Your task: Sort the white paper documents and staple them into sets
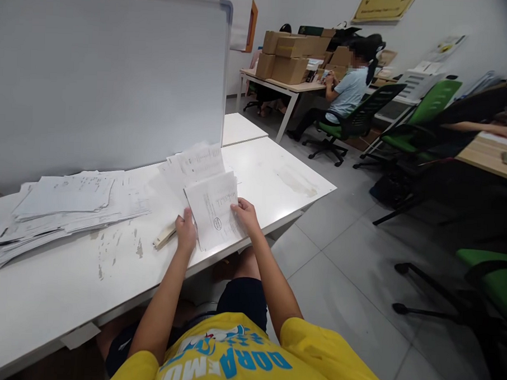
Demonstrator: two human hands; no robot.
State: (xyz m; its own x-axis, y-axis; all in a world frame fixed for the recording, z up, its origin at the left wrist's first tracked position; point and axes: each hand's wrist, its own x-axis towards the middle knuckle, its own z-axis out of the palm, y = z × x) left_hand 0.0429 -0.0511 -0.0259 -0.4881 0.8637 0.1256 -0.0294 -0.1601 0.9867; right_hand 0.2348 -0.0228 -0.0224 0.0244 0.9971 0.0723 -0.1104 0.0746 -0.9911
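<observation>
My left hand point(186, 229) and my right hand point(246, 213) both grip a printed sheet of paper point(214, 208), one at each lower corner, just above the white table point(107, 273). More printed sheets point(193, 166) fan out behind the held one. A cream stapler-like object point(164, 237) lies on the table just left of my left hand. A big untidy pile of papers point(63, 204) covers the table's left part.
A whiteboard point(103, 71) stands along the table's far edge. A seated person point(345, 93) works at a desk stacked with cardboard boxes point(287, 57). Green office chairs point(425, 113) and another person's arm point(491, 130) are at the right. Grey tiled floor lies between.
</observation>
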